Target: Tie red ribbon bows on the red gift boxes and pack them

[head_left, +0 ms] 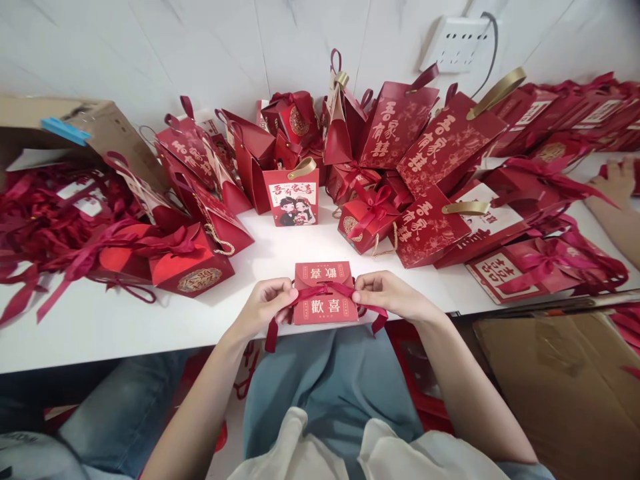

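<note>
A small red gift box [325, 312] with gold lettering lies at the front edge of the white table, a dark red ribbon [313, 291] crossing its middle with a crossing or knot at the centre. My left hand [270, 303] pinches the ribbon between thumb and fingers at the box's left side. On the right side, my right hand [383, 293] pinches the other part of the ribbon. Ribbon ends hang down beside both hands. Behind the box stands a red box with a cartoon couple [294, 203].
Many red gift boxes [435, 143] crowd the back of the white table [125, 337]. Ribbons are heaped at the left, by a cardboard box [125, 140]. Another person's hand [617, 187] is at the far right. A cardboard carton [565, 387] stands below right.
</note>
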Available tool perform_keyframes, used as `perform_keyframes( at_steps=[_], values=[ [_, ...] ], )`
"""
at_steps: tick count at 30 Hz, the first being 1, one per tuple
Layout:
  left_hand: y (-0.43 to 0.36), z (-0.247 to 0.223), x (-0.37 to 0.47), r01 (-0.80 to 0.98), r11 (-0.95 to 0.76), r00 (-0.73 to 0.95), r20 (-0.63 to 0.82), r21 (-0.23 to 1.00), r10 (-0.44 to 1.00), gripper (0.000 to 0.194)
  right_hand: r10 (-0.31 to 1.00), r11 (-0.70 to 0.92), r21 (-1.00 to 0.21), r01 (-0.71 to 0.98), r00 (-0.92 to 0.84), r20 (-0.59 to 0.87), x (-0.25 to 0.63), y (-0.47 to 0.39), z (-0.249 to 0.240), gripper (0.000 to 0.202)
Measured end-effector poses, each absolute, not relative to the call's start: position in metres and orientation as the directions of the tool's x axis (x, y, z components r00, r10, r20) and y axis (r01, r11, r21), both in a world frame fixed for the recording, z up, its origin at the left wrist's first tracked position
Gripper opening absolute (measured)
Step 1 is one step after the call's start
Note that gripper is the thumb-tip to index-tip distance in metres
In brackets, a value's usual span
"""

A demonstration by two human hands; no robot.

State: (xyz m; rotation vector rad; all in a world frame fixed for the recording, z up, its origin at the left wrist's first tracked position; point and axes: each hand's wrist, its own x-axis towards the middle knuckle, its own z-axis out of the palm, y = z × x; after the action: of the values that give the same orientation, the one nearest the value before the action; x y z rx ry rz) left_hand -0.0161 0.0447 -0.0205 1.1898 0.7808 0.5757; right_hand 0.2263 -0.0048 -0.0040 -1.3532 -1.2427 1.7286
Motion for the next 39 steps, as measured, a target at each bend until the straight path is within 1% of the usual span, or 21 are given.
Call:
perform_keyframes(
  at_steps=[3,6,8,10,13,20,25,29,34,39],
  values=[
    [0.041,-0.029,-0.014,-0.053,0.329,0.602,-0.232,0.943,0.764,0.049,0.873,-0.358,-0.933,0.025,-0.345,-0.344,0.227,-0.005,-0.012,0.043],
    [0.039,-0.034,-0.013,-0.108,0.337,0.590,-0.212,0.936,0.779,0.050,0.887,-0.341,-0.935,-0.095,-0.362,-0.287,0.227,-0.006,-0.022,0.042],
    [0.040,-0.036,-0.014,-0.114,0.345,0.591,-0.215,0.932,0.777,0.050,0.879,-0.357,-0.920,-0.160,-0.390,-0.273,0.228,-0.005,-0.027,0.041],
    [0.041,-0.036,-0.016,-0.106,0.360,0.607,-0.227,0.927,0.762,0.049,0.874,-0.365,-0.913,-0.183,-0.406,-0.268,0.228,-0.004,-0.030,0.042],
    [0.045,-0.038,-0.020,-0.099,0.367,0.649,-0.219,0.925,0.728,0.048,0.884,-0.346,-0.925,-0.155,-0.385,-0.266,0.230,0.000,-0.030,0.045],
    [0.053,-0.043,-0.026,-0.079,0.315,0.726,-0.162,0.946,0.669,0.042,0.876,-0.345,-0.936,-0.067,-0.381,-0.296,0.238,0.006,-0.030,0.046],
    [0.058,-0.042,-0.023,-0.102,0.337,0.763,-0.144,0.936,0.631,0.043,0.884,-0.327,-0.943,-0.064,-0.374,-0.281,0.239,0.008,-0.034,0.044],
    [0.061,-0.043,-0.022,-0.121,0.364,0.784,-0.136,0.923,0.606,0.044,0.892,-0.332,-0.937,-0.113,-0.360,-0.273,0.237,0.007,-0.038,0.044],
    [0.062,-0.045,-0.022,-0.089,0.376,0.783,-0.168,0.922,0.599,0.045,0.883,-0.330,-0.938,-0.109,-0.388,-0.265,0.237,0.011,-0.044,0.047],
    [0.062,-0.047,-0.019,-0.070,0.377,0.772,-0.189,0.924,0.607,0.047,0.851,-0.373,-0.924,-0.087,-0.428,-0.303,0.238,0.018,-0.045,0.046]
  ],
)
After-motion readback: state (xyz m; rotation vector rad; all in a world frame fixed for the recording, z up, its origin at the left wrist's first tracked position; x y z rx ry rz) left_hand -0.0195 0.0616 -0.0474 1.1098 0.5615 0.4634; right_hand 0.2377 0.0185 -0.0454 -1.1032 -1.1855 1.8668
